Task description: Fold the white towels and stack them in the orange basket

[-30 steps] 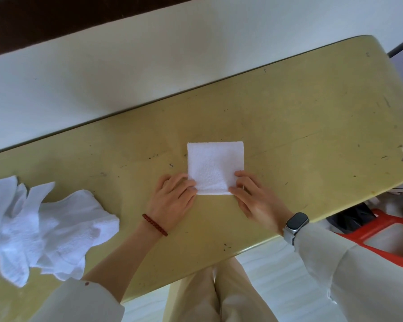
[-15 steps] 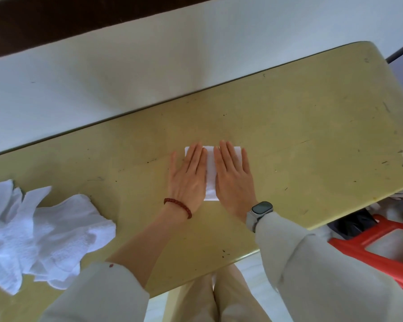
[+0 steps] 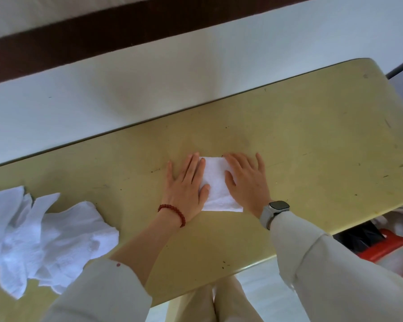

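Meanwhile we had both hands flat, left hand (image 3: pixel 187 185) and right hand (image 3: pixel 246 182), fingers straight, pressing the folded towel (image 3: pixel 215 182) mid-counter (image 3: pixel 312 135); we judged firm outward strokes would set its creases.

Nubby white cloth towel (image 3: pixel 215 182), scuffed matt table (image 3: pixel 312 140) — glossy orange plastic basket (image 3: pixel 396 246)

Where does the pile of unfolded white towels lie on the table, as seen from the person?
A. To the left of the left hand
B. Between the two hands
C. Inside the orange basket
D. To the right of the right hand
A: the pile of unfolded white towels lies on the table well out past the left hand, while the right hand and the left press flat on the folded towel.
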The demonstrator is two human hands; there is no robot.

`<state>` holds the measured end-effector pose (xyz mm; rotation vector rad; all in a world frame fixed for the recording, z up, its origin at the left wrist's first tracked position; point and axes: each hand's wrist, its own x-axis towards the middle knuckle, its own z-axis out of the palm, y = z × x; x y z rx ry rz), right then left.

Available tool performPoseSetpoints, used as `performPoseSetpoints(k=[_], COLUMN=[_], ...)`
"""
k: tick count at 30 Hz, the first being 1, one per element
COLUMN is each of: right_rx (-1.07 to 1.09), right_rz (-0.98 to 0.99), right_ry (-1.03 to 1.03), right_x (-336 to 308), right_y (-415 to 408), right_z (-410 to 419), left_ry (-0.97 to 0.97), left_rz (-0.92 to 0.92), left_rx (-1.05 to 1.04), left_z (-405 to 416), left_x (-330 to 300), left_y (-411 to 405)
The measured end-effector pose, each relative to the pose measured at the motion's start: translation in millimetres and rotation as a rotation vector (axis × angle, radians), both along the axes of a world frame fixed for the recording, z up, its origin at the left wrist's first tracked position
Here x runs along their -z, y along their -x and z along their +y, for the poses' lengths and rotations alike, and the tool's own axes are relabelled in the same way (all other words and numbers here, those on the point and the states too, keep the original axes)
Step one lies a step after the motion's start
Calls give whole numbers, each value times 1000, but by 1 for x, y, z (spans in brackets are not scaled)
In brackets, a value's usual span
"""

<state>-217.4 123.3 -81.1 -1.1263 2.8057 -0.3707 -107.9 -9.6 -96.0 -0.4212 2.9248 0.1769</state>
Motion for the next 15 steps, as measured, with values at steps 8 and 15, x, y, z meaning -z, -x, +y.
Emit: performPoseSetpoints(k=[8, 15], right_rx=[245, 214], right_rz=[-448, -626], right_ry=[-122, 309], right_x=[-23, -53], right_y=[17, -11], right_z=[-10, -1], left_ry=[7, -230], left_rz=[7, 80], left_rx=[-8, -342], left_z=[1, 2], left_x=[-1, -8], left_y=[0, -4])
